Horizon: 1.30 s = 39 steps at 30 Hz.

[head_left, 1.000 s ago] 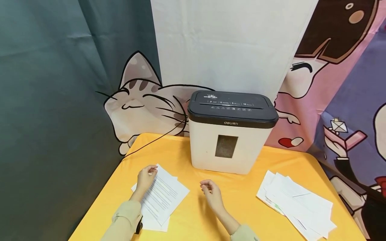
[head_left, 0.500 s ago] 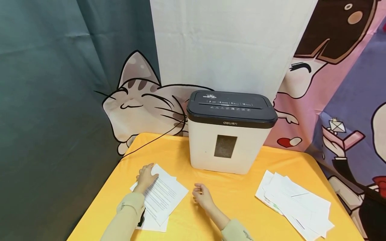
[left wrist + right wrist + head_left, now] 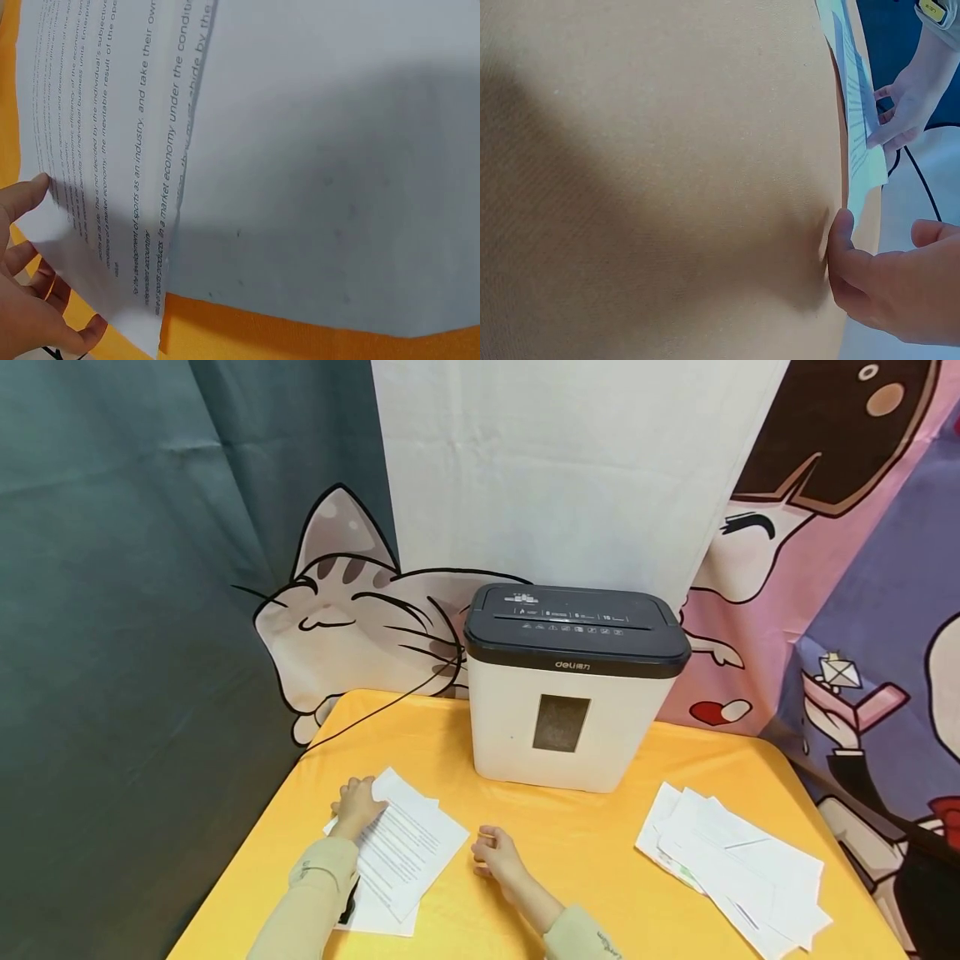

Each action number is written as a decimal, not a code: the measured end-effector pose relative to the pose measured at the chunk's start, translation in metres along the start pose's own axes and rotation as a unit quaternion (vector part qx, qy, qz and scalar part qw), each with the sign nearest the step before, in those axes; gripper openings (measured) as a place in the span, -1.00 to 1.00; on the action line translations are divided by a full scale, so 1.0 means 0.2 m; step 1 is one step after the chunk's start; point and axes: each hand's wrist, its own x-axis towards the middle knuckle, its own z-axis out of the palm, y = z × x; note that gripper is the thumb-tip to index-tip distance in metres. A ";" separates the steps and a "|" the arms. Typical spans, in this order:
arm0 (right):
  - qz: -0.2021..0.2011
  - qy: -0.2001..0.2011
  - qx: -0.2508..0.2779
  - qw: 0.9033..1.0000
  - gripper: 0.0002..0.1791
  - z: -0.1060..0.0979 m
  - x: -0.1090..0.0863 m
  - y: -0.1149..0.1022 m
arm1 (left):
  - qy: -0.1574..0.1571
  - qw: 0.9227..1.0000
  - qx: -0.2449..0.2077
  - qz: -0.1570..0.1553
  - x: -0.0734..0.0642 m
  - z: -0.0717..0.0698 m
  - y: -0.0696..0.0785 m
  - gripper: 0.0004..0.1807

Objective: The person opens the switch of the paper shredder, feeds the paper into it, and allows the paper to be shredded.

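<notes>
In the head view, printed sheets of paper (image 3: 412,839) lie overlapping on the left of the yellow table. My left hand (image 3: 357,808) is at their upper left edge, fingers spread. The left wrist view gives a close look at this hand (image 3: 37,292): the thumb touches the printed sheet (image 3: 112,150), while the other fingers are loosely bent along its edge. A blank-looking sheet (image 3: 315,210) lies alongside. My right hand (image 3: 501,860) hovers right of the papers, holding nothing. Its fingers (image 3: 847,255) are loosely bent in the right wrist view.
A white paper shredder (image 3: 502,727) with a dark slotted top stands at the back middle. Another spread of papers (image 3: 738,868) lies on the right of the table (image 3: 577,827). A thin black cable (image 3: 375,714) crosses the table's back left.
My left hand's fingers have spread from a pinched pose, and the hand has slid slightly down the paper's left edge. My right hand has moved left and a little down, closer to the papers.
</notes>
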 end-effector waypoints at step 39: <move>0.027 0.015 0.044 0.999 -0.23 -0.05 0.00 0.01 | -0.052 0.950 -0.296 0.083 0.02 -0.09 -0.03 -0.78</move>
